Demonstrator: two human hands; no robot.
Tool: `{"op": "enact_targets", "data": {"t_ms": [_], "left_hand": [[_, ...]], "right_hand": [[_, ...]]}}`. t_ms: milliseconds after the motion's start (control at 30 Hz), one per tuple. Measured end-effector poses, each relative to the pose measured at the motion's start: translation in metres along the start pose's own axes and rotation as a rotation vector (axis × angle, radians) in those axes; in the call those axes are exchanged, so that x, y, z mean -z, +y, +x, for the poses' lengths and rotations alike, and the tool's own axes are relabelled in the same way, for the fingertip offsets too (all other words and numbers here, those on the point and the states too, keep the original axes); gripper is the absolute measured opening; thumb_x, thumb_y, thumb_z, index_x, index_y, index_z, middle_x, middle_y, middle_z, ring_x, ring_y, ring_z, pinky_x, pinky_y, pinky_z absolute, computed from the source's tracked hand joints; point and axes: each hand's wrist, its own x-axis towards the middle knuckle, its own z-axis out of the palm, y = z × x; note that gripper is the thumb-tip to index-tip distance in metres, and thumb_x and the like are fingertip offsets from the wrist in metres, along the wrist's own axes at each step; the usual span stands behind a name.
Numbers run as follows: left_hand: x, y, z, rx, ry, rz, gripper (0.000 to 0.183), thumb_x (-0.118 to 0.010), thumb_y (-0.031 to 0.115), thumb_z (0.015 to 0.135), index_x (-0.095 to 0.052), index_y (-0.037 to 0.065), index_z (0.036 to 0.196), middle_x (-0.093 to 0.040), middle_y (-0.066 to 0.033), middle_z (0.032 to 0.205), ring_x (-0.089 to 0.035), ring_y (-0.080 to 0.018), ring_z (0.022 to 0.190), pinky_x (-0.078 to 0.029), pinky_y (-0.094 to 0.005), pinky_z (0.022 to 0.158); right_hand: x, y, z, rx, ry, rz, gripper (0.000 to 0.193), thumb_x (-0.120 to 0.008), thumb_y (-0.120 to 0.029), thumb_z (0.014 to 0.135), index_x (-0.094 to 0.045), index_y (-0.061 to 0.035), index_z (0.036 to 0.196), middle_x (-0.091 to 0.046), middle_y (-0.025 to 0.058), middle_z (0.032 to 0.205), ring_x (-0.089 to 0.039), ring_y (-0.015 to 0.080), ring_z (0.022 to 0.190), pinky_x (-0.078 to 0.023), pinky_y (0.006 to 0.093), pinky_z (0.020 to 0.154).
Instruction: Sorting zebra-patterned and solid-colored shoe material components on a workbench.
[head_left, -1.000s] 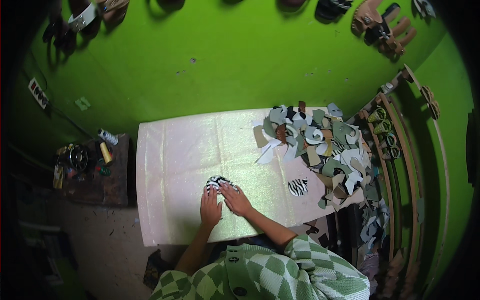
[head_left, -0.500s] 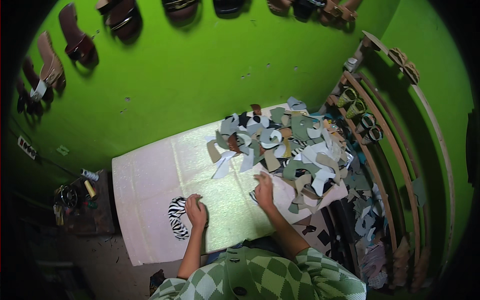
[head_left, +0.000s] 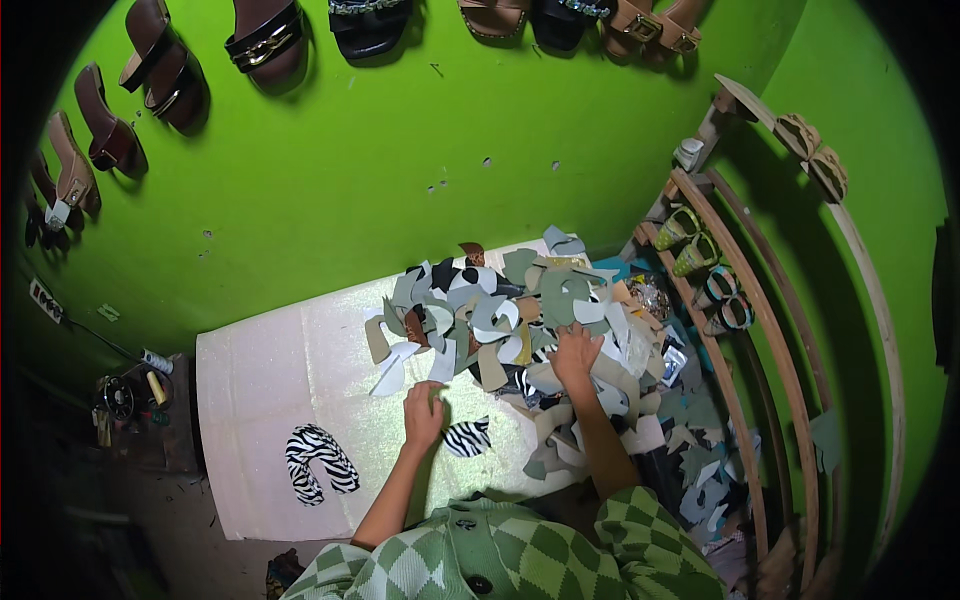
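My right hand [head_left: 576,354] lies over the heap of cut scraps [head_left: 490,318], its fingers spread on grey-green and white pieces. At the middle of the table my left hand [head_left: 424,414] hovers or rests just short of the heap, fingers loosely bent and nothing visible in them. Right beside it lies a small zebra-striped piece [head_left: 467,437], flat and untouched. A curved, U-shaped zebra-striped piece [head_left: 320,464] sits farther left on the pale, shiny tabletop [head_left: 262,400], away from both hands.
Slatted wooden racks [head_left: 745,330] holding sandals stand to the right, with more scraps [head_left: 708,480] piled below. Sandals [head_left: 268,50] hang on the green wall. At the left is a low dark stand [head_left: 150,425] carrying thread spools [head_left: 157,388].
My right hand has moved away from me onto the scrap heap, uncovering the small zebra piece. My left hand has left the U-shaped zebra piece and moved right.
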Motion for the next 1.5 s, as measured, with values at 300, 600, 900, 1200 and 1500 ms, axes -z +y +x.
{"op": "enact_targets", "data": {"t_ms": [300, 600, 900, 1200, 1500], "left_hand": [[-0.03, -0.012, -0.011, -0.016, -0.17, 0.023, 0.031, -0.057, 0.014, 0.078, -0.053, 0.006, 0.107, -0.055, -0.014, 0.1, -0.05, -0.0322, 0.094, -0.04, -0.0417, 0.082], [-0.029, -0.019, -0.046, 0.01, -0.344, 0.193, 0.056, -0.077, 0.017, 0.062, -0.051, 0.008, 0.11, -0.052, -0.0114, 0.099, -0.049, -0.0311, 0.093, -0.042, -0.0389, 0.079], [-0.028, -0.033, -0.044, 0.047, -0.379, 0.069, 0.038, -0.076, 0.014, 0.061, -0.054, 0.008, 0.093, -0.053, -0.0099, 0.089, -0.051, -0.0302, 0.089, -0.043, -0.0377, 0.076], [-0.021, -0.034, -0.045, 0.245, -0.349, -0.109, 0.02, -0.066, 0.007, 0.074, -0.055, 0.006, 0.091, -0.058, -0.0103, 0.081, -0.055, -0.027, 0.076, -0.045, -0.0353, 0.07], [-0.025, -0.021, -0.035, -0.011, -0.152, -0.045, 0.024, -0.062, 0.013, 0.079, -0.056, 0.004, 0.101, -0.057, -0.0137, 0.095, -0.053, -0.0298, 0.09, -0.042, -0.0358, 0.081]], "right_hand": [[-0.038, 0.009, 0.044, 0.095, -0.052, -0.018, 0.057, -0.076, -0.03, 0.064, -0.058, -0.0208, 0.117, -0.051, 0.0097, 0.109, -0.05, 0.0287, 0.103, -0.043, 0.0444, 0.081], [0.007, 0.033, 0.072, 0.136, -0.072, 0.44, 0.017, -0.065, -0.018, 0.077, -0.066, -0.0076, 0.09, -0.064, 0.0162, 0.08, -0.062, 0.0343, 0.075, -0.048, 0.0398, 0.066], [0.047, 0.023, 0.04, 0.105, 0.129, 0.623, 0.014, -0.069, -0.011, 0.074, -0.062, -0.003, 0.082, -0.061, 0.0109, 0.075, -0.059, 0.0238, 0.067, -0.046, 0.032, 0.061], [0.04, 0.013, 0.04, 0.238, -0.078, 0.639, 0.01, -0.051, -0.004, 0.085, -0.043, -0.003, 0.091, -0.062, 0.0166, 0.082, -0.061, 0.0365, 0.078, -0.047, 0.04, 0.064], [0.071, 0.004, 0.049, 0.307, -0.087, 0.558, 0.02, -0.054, -0.004, 0.083, -0.053, -0.0088, 0.103, -0.065, 0.0135, 0.088, -0.062, 0.0336, 0.081, -0.047, 0.0398, 0.065]]}}
